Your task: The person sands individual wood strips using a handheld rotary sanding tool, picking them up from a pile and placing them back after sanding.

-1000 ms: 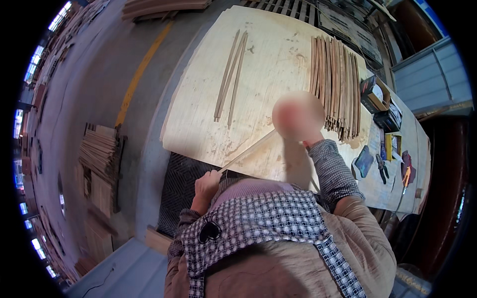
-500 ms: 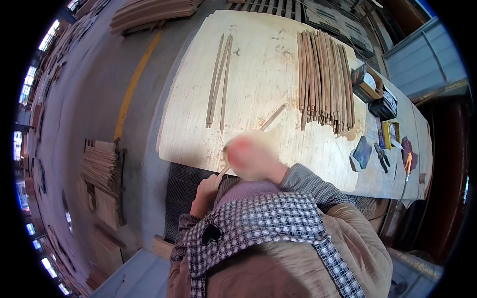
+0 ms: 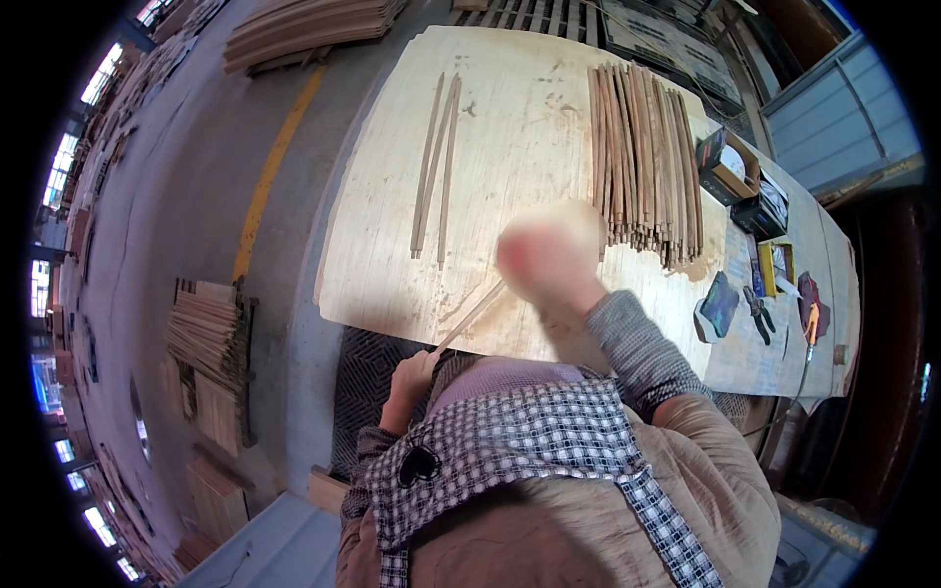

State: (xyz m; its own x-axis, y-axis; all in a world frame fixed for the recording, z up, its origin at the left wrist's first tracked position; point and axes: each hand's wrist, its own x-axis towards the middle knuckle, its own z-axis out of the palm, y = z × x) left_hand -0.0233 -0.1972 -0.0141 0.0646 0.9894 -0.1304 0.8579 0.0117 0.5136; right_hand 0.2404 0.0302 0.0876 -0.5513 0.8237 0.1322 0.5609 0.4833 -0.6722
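Observation:
Closed around the near end of a thin wooden stick (image 3: 470,316) is my left hand (image 3: 413,382), low at the table's front edge. The stick slants up and to the right over the board-topped table (image 3: 377,265). At its far end is my right hand (image 3: 554,257), smeared so that its fingers cannot be made out; a reddish patch shows there, too blurred to name. Three similar sticks (image 3: 424,181) lie apart at the left of the tabletop. A thick pile of brown sticks (image 3: 637,157) lies side by side beyond my right hand.
Right of the pile stand open boxes (image 3: 727,167) and a small yellow box (image 3: 777,267). Near them lie pliers (image 3: 757,314), a dark pad (image 3: 719,306) and an orange-handled air gun (image 3: 813,323) with a hose. Stacked wood strips (image 3: 208,328) stand on the floor at left.
My right hand has moved up and to the right along the stick, baring more of its middle. The left hand keeps its hold on the near end.

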